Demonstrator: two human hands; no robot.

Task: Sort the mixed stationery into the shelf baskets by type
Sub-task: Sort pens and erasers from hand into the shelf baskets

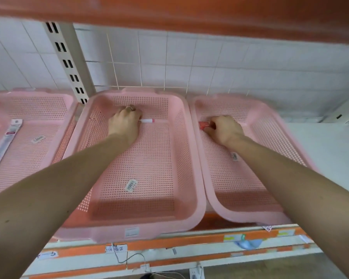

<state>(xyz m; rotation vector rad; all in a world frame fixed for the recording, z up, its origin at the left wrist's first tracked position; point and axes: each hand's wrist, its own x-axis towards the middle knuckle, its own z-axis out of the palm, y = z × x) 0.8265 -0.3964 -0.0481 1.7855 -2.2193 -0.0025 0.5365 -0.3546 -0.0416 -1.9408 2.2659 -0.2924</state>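
Middle basket (169,227): L hand (125,122) grips pen (148,120) (near back wall); right basket (250,217): R hand (226,129) pinches red item (203,124).

Nothing truly legible anywhere, only blurred labels. Barcode sticker (131,185) on the floor of the middle basket (141,92), bars visible, digits unreadable. Small white sticker (38,139) in the left basket (38,91), print smeared. Similar sticker (234,156) on the floor of the right basket (230,97), equally blurred. Pale label (131,232) on the middle basket's front rim, washed out. Printed header on the long stationery pack (3,146), indistinct. Paper tag (116,248) on the orange shelf edge (189,240) with handwritten marks — not decipherable. Square-code tag (267,227) below the right basket's front corner.
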